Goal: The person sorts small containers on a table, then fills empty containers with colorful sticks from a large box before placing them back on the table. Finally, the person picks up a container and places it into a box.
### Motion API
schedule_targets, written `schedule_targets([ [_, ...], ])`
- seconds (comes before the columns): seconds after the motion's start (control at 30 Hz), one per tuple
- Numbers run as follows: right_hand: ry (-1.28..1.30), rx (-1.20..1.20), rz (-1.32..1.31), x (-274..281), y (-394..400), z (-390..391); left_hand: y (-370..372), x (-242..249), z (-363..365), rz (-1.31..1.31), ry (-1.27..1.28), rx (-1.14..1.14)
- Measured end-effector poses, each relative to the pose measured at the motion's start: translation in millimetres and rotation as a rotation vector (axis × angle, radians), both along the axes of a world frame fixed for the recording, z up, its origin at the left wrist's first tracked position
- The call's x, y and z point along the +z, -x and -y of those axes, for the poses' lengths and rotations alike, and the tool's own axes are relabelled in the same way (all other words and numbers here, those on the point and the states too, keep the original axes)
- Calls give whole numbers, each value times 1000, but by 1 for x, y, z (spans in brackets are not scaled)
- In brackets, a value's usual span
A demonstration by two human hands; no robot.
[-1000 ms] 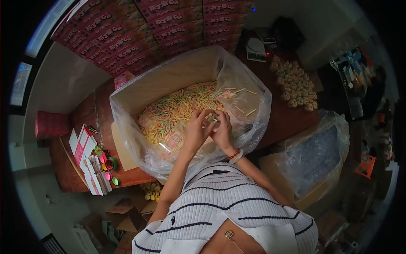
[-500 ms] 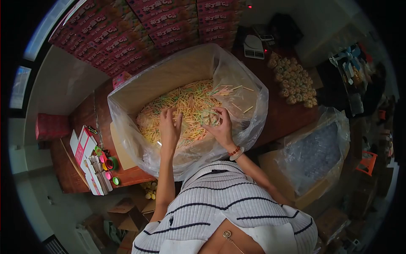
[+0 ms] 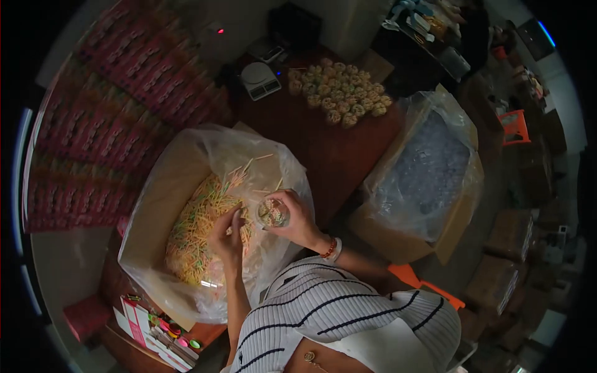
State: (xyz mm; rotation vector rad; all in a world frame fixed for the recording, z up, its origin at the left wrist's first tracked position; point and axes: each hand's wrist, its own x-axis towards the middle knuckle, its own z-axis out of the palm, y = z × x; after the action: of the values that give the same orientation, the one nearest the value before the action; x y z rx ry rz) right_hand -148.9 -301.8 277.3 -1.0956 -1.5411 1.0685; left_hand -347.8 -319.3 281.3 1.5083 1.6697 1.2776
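The right hand [image 3: 301, 225] grasps 1 clear cup [image 3: 258, 215] of stick pieces [image 3: 272, 217] above the lined carton [image 3: 148, 217]; excessive tilt could cause spillage, and the curled left hand's [image 3: 225, 239] contents are indiscernible.

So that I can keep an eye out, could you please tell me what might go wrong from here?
The clear cup in the right hand seems open and holds pastel sticks, so tipping it could spill some. Loose sticks lie against the plastic liner and might shift if it is tugged. The small filled containers sit close together, so a nudge could topple several.
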Motion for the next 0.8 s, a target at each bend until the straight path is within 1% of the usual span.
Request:
schedule_targets([
  [0.03, -20, -102, 44, 0, -22, -7, 4, -4, -2, 221, 29, 90],
  [0.07, -40, -200, 90, -1, -45, -14, 13, -7, -6, 196, 1, 140],
  [0.1, -98, -338, 205, -2, -74, -26, 26, -12, -9, 169, -26, 193],
  [0.17, -60, -546, 265, -36, -130, -59, 59, -28, -4, 27, 79, 282],
  [0.23, 82, -702, 331, -108, -197, -98, 75, -36, 3, -164, 244, 365],
  [0.3, 174, -852, 360, -201, -261, -139, 100, -58, 18, -216, 401, 260],
  [0.33, 191, -888, 382, -227, -283, -157, 104, -66, 27, -220, 401, 266],
  [0.4, 216, -918, 392, -277, -317, -192, 114, -76, 44, -455, 738, 31],
  [0.43, 250, -984, 363, -302, -331, -208, 118, -85, 52, -462, 744, 40],
  [0.47, 287, -1049, 337, -333, -350, -222, 122, -97, 63, -658, 607, 9],
  [0.5, 295, -1031, 336, -395, -392, -230, 125, -108, 70, -849, 468, -19],
  [0.53, 304, -990, -30, -453, -417, -255, 129, -114, 79, -773, 623, 74],
  [0.57, 192, -1046, 265, -422, -409, -259, 141, -136, 93, -827, 632, 114],
  [0.6, 56, -1062, 545, -378, -391, -262, 148, -152, 113, -885, 653, 176],
  [0.63, 198, -1028, 389, -371, -393, -268, 138, -151, 118, -805, 731, 198],
  [0.67, 362, -1100, 376, -333, -372, -273, 128, -145, 112, -718, 803, 225],
  [0.7, 496, -1110, 288, -294, -352, -274, 117, -137, 110, -760, 839, 251],
  [0.73, 402, -1010, 262, -287, -350, -269, 113, -132, 105, -799, 862, 261],
  [0.77, 307, -930, 235, -278, -351, -262, 123, -147, 110, -676, 781, 318],
  [0.8, 285, -956, 154, -257, -335, -253, 132, -163, 118, -555, 693, 367],
])
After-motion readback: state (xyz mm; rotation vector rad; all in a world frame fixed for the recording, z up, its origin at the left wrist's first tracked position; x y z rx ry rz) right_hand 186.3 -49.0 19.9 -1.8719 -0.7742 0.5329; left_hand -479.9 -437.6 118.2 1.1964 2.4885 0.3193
